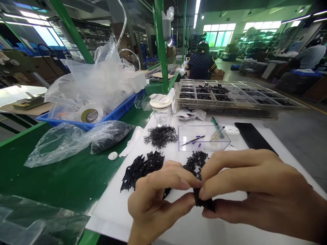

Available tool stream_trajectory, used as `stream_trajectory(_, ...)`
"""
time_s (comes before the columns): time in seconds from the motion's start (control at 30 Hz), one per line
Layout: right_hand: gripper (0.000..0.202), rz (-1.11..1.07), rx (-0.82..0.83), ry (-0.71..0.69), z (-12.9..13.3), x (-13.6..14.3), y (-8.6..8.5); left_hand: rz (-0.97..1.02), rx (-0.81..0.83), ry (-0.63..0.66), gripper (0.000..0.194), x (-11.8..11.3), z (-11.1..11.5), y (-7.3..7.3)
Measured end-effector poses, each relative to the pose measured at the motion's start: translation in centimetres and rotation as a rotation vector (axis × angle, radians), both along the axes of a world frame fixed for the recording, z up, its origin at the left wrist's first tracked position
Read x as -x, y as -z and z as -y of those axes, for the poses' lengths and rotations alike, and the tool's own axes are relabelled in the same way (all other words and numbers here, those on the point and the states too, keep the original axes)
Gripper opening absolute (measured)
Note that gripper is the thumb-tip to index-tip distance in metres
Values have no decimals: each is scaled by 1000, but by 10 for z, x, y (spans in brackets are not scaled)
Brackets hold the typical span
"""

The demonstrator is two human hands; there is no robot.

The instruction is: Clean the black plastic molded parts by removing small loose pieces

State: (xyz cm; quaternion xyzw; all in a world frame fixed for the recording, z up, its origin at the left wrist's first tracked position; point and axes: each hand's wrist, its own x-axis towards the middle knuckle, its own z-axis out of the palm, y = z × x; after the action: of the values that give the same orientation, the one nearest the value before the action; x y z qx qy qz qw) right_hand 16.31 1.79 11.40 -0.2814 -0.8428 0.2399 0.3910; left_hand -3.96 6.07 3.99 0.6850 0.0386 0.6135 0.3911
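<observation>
Below is a smooth, flat, white tabletop (107,217). The left hand (158,197) and right hand (250,185) bend toward each other, fingers curled. Their tips pinch a small, black, hard-edged piece (204,203) between them, near a pile of tiny black bits (191,164).

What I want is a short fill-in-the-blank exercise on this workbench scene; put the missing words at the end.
1. The left hand and right hand pinch a small part that is ____ in colour.
2. Plastic bags are heaped in a tray coloured ____.
3. Left of the white board, the tabletop is ____.

Missing words: black; blue; green.
</observation>
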Motion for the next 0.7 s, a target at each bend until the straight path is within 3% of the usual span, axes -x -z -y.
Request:
stream_trajectory(0.17,16,-22,-62,35,-2,0,5,-6,-172,-171,34,-1,-3,-1)
stream_trajectory(0.3,14,-32,-96,59,-3,1,6,-50,-278,-280,26,-1,-4,-8)
stream_trajectory(0.53,16,-21,-106,95,-4,2,7,-68,-246,-297,29,-1,-3,-9)
stream_trajectory(0.7,14,-40,-68,154,-2,7,10,-120,-106,-310,32,-3,1,-3)
